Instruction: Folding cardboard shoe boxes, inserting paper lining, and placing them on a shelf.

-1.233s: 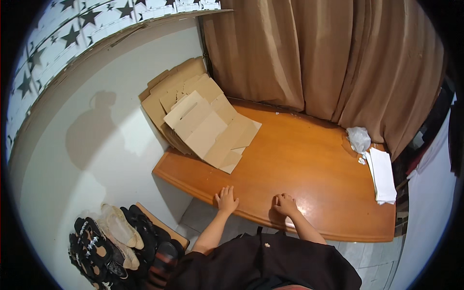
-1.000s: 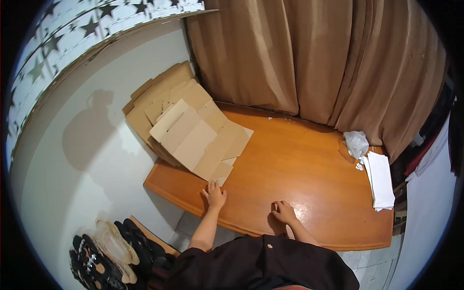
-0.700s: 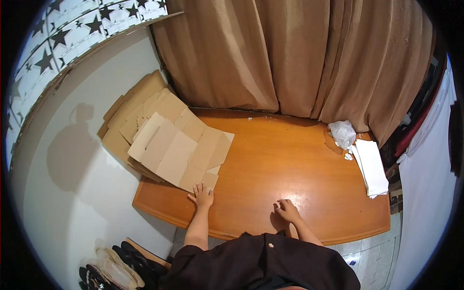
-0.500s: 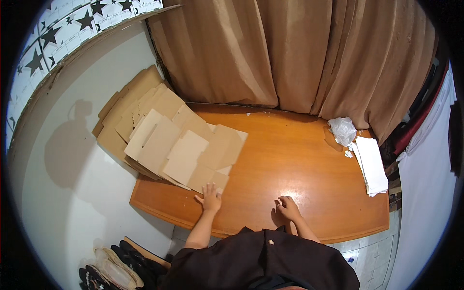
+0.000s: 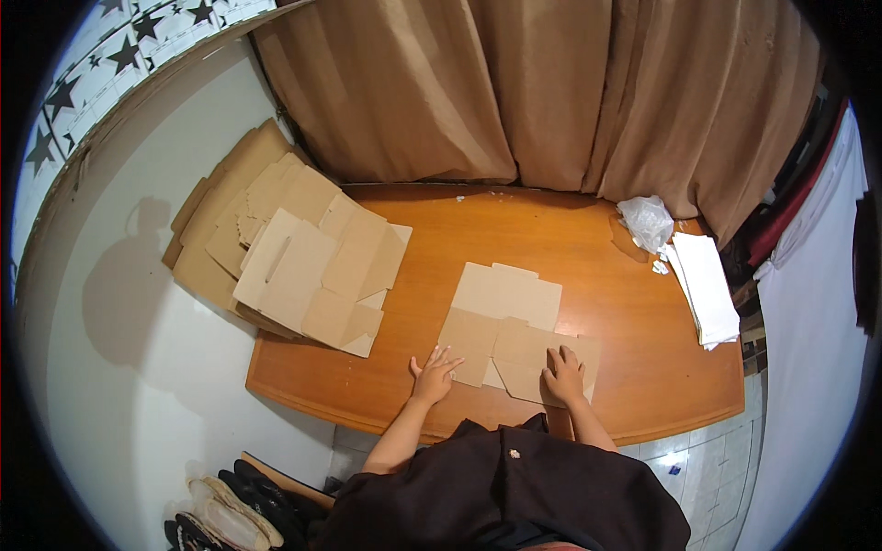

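Note:
A flat, unfolded cardboard box [image 5: 505, 298] lies on the wooden table in front of me, its flaps spread. My right hand [image 5: 565, 375] rests on its right panel with fingers stretched out. At its near left edge is my left hand [image 5: 434, 375], fingers spread, the tips by the cardboard's rim. Neither hand grips anything. To the left, a stack of similar flattened boxes [image 5: 312, 262] leans against the wall and spreads onto the table.
White folded papers [image 5: 706, 289] lie at the table's right end, beside a clear plastic bag [image 5: 647, 223] and small white scraps [image 5: 661, 267]. A brown curtain [image 5: 551, 92] hangs behind the wooden table [image 5: 657, 367]. Shoes [image 5: 239, 505] stand on the floor at lower left.
One flattened box has come off the stack and now lies in front of me. My left hand has moved right from the stack; my right hand is now on the cardboard.

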Demonstrator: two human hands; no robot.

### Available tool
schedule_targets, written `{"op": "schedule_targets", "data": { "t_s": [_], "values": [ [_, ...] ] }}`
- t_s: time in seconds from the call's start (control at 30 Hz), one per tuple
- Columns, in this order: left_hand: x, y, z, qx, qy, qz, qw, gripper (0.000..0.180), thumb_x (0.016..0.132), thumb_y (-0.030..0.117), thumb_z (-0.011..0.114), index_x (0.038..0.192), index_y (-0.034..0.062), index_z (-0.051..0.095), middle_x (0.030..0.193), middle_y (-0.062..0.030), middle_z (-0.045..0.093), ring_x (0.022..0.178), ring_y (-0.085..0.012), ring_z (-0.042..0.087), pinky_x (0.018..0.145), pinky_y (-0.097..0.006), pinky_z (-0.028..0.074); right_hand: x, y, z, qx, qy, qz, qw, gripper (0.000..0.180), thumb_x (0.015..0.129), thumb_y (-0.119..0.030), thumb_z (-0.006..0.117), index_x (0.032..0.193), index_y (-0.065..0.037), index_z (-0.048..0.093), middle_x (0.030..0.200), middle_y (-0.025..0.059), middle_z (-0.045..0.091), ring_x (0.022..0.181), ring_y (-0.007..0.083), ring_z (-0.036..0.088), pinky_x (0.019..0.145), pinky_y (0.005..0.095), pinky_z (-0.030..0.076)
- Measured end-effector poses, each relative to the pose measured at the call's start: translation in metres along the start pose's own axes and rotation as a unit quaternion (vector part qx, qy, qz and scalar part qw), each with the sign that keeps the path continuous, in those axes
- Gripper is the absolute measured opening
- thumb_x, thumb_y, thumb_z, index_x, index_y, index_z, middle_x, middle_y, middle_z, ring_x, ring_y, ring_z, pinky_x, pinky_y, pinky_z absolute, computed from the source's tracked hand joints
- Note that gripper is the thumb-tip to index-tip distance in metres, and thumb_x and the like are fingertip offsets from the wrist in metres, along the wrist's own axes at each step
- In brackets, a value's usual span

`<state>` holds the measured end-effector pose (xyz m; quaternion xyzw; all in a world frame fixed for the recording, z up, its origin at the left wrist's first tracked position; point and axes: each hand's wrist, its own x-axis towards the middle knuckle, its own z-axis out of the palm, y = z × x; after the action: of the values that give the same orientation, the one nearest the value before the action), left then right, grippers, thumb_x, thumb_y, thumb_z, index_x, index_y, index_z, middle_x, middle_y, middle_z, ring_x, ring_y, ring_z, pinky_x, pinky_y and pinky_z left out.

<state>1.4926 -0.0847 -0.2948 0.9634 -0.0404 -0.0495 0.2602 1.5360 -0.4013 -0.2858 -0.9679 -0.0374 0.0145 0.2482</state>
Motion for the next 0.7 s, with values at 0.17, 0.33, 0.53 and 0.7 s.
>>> {"op": "schedule_targets", "data": {
  "t_s": [0.17, 0.33, 0.53, 0.7],
  "values": [
    [-0.001, 0.004, -0.01, 0.035, -0.004, 0.003, 0.999, 0.048, 0.081, 0.037, 0.057, 0.128, 0.0308, 0.049, 0.145, -0.0074, 0.03, 0.137, -0.0271, 0.02, 0.099, -0.067, 0.004, -0.021, 0.013, -0.012, 0.027, 0.004, 0.008, 1.0, 0.05, 0.076, -0.026, 0.059, 0.123, -0.014, 0.048, 0.133, 0.019, 0.037, 0.125, 0.0351, 0.033, 0.1, 0.0614, 0.019],
    [-0.005, 0.004, 0.002, 0.08, 0.047, -0.006, 0.996, 0.089, 0.069, 0.061, 0.062, 0.14, 0.0175, 0.028, 0.148, -0.0132, 0.02, 0.138, -0.0289, 0.015, 0.1, -0.065, 0.006, -0.052, 0.027, -0.035, 0.01, 0.073, 0.234, 0.969, 0.056, 0.073, -0.02, 0.058, 0.127, -0.012, 0.045, 0.137, 0.0206, 0.033, 0.128, 0.0381, 0.029, 0.101, 0.0636, 0.016],
    [0.007, 0.02, 0.0, 0.04, 0.036, -0.098, 0.994, 0.111, 0.061, 0.065, 0.067, 0.142, 0.0087, 0.016, 0.148, -0.0173, 0.017, 0.138, -0.0317, 0.012, 0.099, -0.065, 0.007, -0.075, 0.056, -0.023, 0.143, 0.041, 0.211, 0.966, 0.05, 0.072, -0.018, 0.056, 0.121, -0.011, 0.051, 0.131, 0.019, 0.04, 0.124, 0.0364, 0.034, 0.099, 0.0653, 0.016],
    [0.014, 0.044, -0.002, 0.031, 0.041, -0.094, 0.994, 0.115, 0.058, 0.061, 0.072, 0.142, 0.0073, 0.016, 0.146, -0.0171, 0.022, 0.135, -0.0327, 0.016, 0.098, -0.065, 0.008, -0.07, 0.068, -0.014, 0.184, 0.11, 0.219, 0.952, 0.047, 0.067, -0.006, 0.06, 0.113, -0.007, 0.055, 0.12, 0.0211, 0.048, 0.113, 0.0347, 0.046, 0.093, 0.0416, 0.039]
  ]
}}
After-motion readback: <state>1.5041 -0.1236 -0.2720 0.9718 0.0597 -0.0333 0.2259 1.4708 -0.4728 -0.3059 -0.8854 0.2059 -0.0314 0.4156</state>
